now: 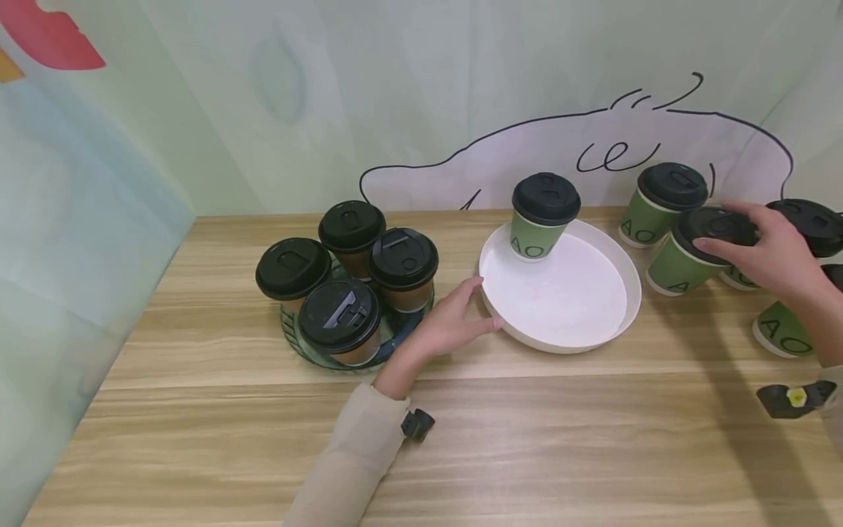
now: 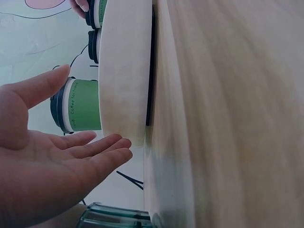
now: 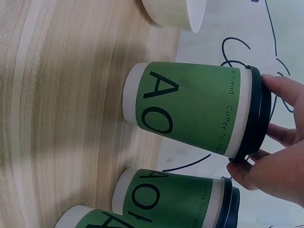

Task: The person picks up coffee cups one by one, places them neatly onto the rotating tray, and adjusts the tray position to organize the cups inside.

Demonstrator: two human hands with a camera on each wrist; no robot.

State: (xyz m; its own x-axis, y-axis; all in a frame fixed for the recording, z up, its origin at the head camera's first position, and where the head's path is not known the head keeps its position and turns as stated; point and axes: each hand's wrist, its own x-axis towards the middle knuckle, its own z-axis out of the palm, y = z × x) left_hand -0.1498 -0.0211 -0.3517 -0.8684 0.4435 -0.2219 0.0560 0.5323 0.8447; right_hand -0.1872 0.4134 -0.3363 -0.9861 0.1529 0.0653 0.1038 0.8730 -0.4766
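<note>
My right hand grips the black lid of a green paper coffee cup, thumb on one side and fingers on the other. In the right wrist view this coffee cup leans a little; whether its base touches the table cannot be told. My left hand is beside a round white tray, thumb and fingers spread at its left rim. Its palm and extended fingers show in the left wrist view. Another lidded green cup stands upright at the back left of the tray.
Left of the tray, several brown cups with black lids crowd a greenish glass plate. More green cups stand around my right hand, one behind it and one nearer the front. A drawn-on wall borders the wooden table.
</note>
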